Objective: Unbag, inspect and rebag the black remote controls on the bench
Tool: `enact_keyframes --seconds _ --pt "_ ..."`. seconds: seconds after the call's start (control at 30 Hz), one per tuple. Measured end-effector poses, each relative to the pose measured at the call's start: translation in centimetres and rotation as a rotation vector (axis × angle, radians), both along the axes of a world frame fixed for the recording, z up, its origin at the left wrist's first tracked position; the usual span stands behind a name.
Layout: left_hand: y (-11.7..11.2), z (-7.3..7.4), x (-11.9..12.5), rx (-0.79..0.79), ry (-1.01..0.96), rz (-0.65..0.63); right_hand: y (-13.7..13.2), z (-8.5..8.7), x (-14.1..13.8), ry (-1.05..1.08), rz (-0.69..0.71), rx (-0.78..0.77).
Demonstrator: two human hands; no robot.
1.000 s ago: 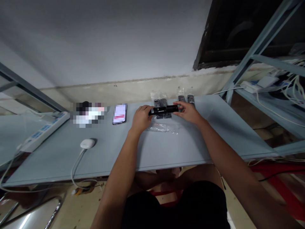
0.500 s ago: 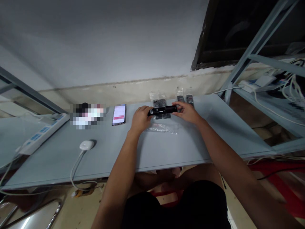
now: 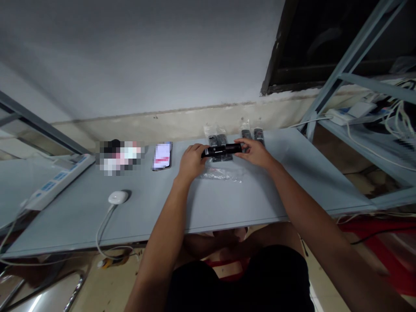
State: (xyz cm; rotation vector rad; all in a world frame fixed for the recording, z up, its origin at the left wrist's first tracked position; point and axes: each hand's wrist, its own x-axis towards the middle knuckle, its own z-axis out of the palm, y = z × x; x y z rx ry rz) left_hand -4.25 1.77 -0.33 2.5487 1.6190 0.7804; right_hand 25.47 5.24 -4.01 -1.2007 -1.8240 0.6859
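A slim black cylinder (image 3: pixel 216 151) with small pale markings lies level between my hands, its exact kind unclear. Its right part is slightly thicker, and a seam shows near the middle. My left hand (image 3: pixel 192 159) grips the left end, thumb and fingers closed on it. At the other end, my right hand (image 3: pixel 252 151) pinches the thicker part between thumb and fingertips. Just behind and beneath the cylinder are dark items in clear plastic bags (image 3: pixel 217 138), partly covered by it. A flattened clear bag (image 3: pixel 221 174) lies on the table in front.
Two more dark bagged items (image 3: pixel 258 135) lie behind my right hand. Leftward are a lit phone (image 3: pixel 161 156), a white corded puck (image 3: pixel 118 197) and a power strip (image 3: pixel 60 182). The blue-grey table (image 3: pixel 234 208) meets a wall; cables and a metal frame stand right.
Both hands keep their hold on the black cylinder in almost the same place. The thicker right part appears turned slightly; otherwise nothing has visibly moved.
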Motion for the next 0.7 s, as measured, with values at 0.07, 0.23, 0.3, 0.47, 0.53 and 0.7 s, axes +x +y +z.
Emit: enact_keyframes --seconds 0.07,0.23,0.3,0.47,0.53,0.7 --pt "0.02 0.00 0.01 0.004 -0.001 -0.001 0.09 -0.12 0.02 -0.002 -0.001 -0.002" --pt "0.07 -0.03 -0.01 0.006 0.001 -0.002 0.16 -0.33 0.11 0.000 -0.003 0.000" --pt "0.09 -0.09 -0.03 0.012 -0.001 -0.007 0.11 -0.27 0.12 -0.003 -0.006 -0.003" --pt "0.13 -0.18 -0.04 0.010 -0.003 -0.007 -0.17 0.21 -0.10 0.003 0.001 -0.017" --pt "0.16 -0.19 -0.02 0.008 -0.001 -0.007 -0.22 0.35 -0.17 0.004 0.003 -0.018" --pt "0.28 -0.25 -0.07 0.013 0.007 -0.012 -0.09 0.26 -0.14 0.004 0.004 -0.005"
